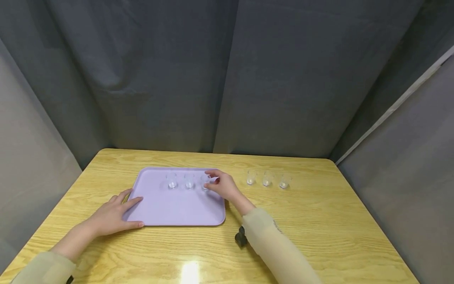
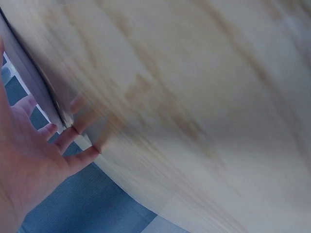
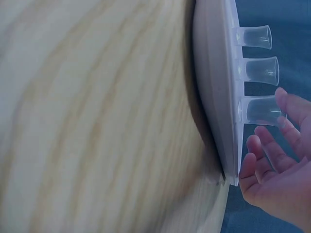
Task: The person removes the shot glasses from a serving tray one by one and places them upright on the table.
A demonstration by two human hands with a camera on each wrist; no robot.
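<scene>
A lavender tray (image 1: 177, 209) lies on the wooden table (image 1: 319, 221). Three small clear glasses stand in a row along its far side (image 1: 172, 182) (image 1: 189, 182). My right hand (image 1: 221, 186) holds the rightmost glass (image 1: 205, 184) by its rim between thumb and fingers. The right wrist view shows that glass (image 3: 257, 109) upright on the tray (image 3: 214, 87), between two fingers (image 3: 291, 104). My left hand (image 1: 113, 215) lies flat on the table, fingers straight, touching the tray's near left corner. The left wrist view shows its fingertips (image 2: 73, 133) against the tray's edge (image 2: 34, 82).
Three more clear glasses (image 1: 250, 178) (image 1: 267, 179) (image 1: 283, 181) stand in a row on the bare table right of the tray. Grey curtains close in the back and both sides. A small black object (image 1: 241, 237) sits under my right forearm.
</scene>
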